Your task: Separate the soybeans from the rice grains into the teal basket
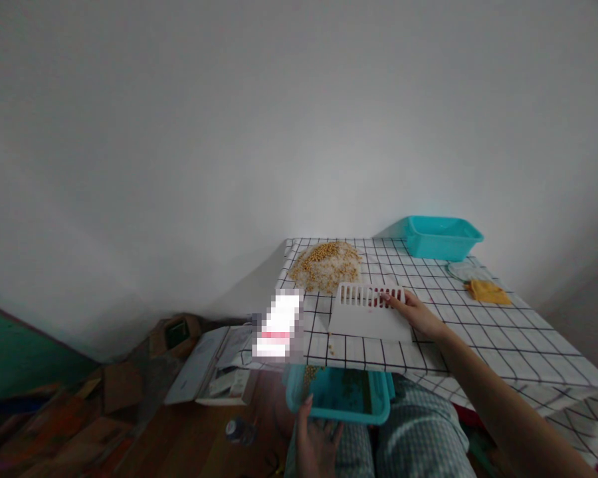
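Two teal basins [443, 237] [339, 397], one white tray [369, 320], perhaps one cloth [488, 292].

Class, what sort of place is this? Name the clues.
Probably a room in a home: a black-and-white checked tablecloth, a pile of yellow-brown beans on it, and books and cardboard clutter on the wooden floor.

Bare tablecloth [523, 338] lies open right of the slotted tray [366, 318]; bean pile [326, 265] and teal tub [442, 238] crowd the back.

A teal tub [443, 237] is set at the far corner of the checked tabletop [503, 332], a yellow cloth [488, 292] is laid near it, and books [214, 365] are stacked on the floor.
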`<state>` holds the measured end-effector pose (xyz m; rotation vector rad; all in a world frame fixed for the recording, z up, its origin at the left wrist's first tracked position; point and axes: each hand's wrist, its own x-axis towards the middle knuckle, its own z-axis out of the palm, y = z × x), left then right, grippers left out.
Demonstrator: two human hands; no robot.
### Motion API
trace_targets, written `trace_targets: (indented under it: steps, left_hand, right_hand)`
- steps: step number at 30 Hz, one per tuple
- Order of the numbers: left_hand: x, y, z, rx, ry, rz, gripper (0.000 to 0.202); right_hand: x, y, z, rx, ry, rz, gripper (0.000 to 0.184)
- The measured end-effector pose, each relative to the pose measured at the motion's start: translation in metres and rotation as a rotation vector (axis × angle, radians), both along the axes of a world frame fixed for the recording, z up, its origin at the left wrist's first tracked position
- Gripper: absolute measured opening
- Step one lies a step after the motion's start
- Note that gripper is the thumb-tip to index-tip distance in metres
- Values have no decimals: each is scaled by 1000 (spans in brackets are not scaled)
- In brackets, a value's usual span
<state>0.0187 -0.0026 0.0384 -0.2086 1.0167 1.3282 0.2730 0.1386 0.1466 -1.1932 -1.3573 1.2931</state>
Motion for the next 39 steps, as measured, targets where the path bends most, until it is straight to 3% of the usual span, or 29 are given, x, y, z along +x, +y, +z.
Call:
trace_targets:
  steps: [12,16,20,25,29,39]
  left_hand:
    - [0,0,-6,3,-6,7,37]
    - [0,0,-6,-7,-4,21,37]
    - [0,0,-1,-15,-8,3,39]
    - [1,-2,2,18,-19,-14,41]
    - [3,-1,1,-19,-10,-3,42]
    - [4,0,-2,-13,-27,-22,48]
  right_hand:
    - [-2,-6,-2,-95,31,135,39]
    - [-1,-7,-4,-108,37,115,39]
    - [2,-1,-7,-51,73,-16,39]
    - [11,17,-12,136,151,-375,42]
    - [18,25,-16,203,167,-558,42]
    - [18,26,-17,279,45,-559,44]
